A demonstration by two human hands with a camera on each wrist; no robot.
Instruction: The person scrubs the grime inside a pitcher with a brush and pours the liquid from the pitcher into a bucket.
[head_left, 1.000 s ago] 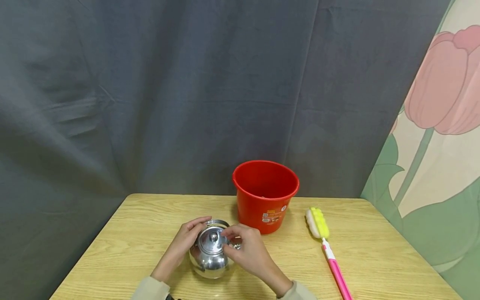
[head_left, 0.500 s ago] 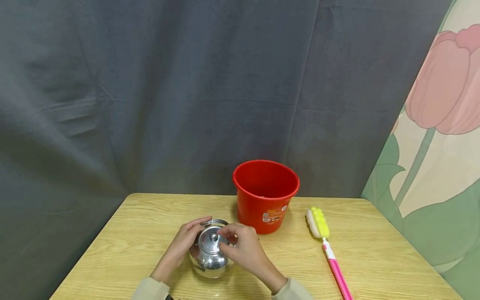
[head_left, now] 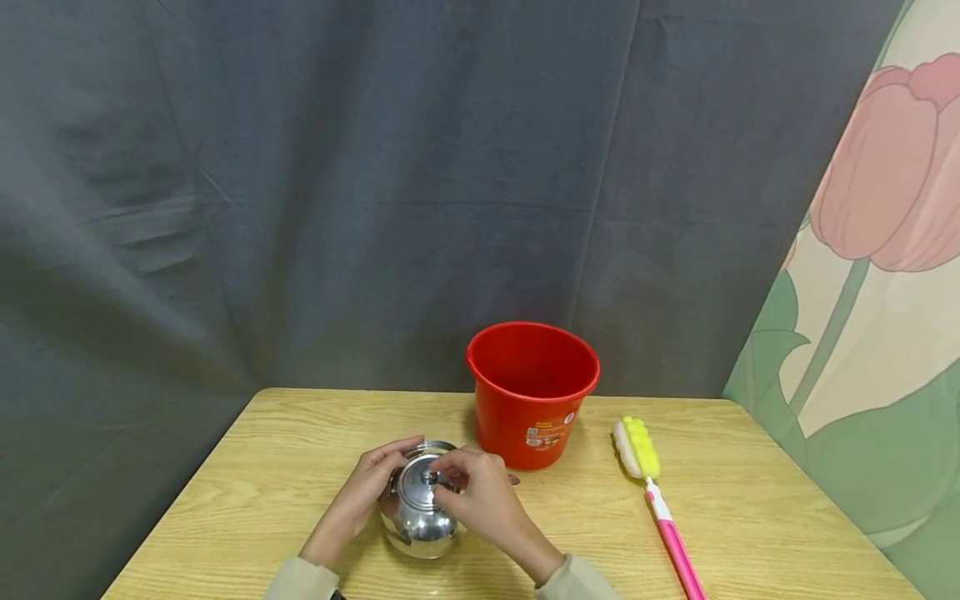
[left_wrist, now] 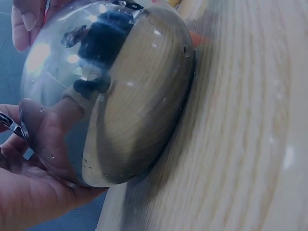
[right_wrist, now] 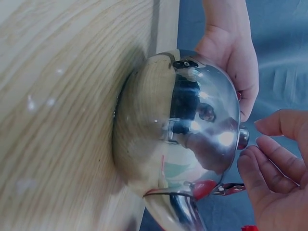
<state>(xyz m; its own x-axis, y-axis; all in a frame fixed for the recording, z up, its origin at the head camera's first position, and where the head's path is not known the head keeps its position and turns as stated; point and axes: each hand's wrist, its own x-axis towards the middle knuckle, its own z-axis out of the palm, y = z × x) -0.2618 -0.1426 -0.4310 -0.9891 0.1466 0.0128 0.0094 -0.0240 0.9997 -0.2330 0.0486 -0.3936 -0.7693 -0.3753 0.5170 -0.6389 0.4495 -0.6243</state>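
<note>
A shiny steel teapot stands upright on the table, its round lid in place with a small knob on top. My left hand holds the pot's left side, fingers reaching round the far side and thumb by the lid. From the right, my right hand brings thumb and fingers to either side of the knob. In the right wrist view, a small gap shows between that hand's thumb and the knob. The spout points right, mostly hidden behind the right hand in the head view.
Behind the teapot and to its right is a red plastic bucket. A brush with a yellow and white sponge head and a pink handle lies farther right on the wooden table. A dark grey curtain hangs behind.
My right hand has moved left over the lid, bringing its fingertips around the knob. The left hand and the teapot have stayed in place.
</note>
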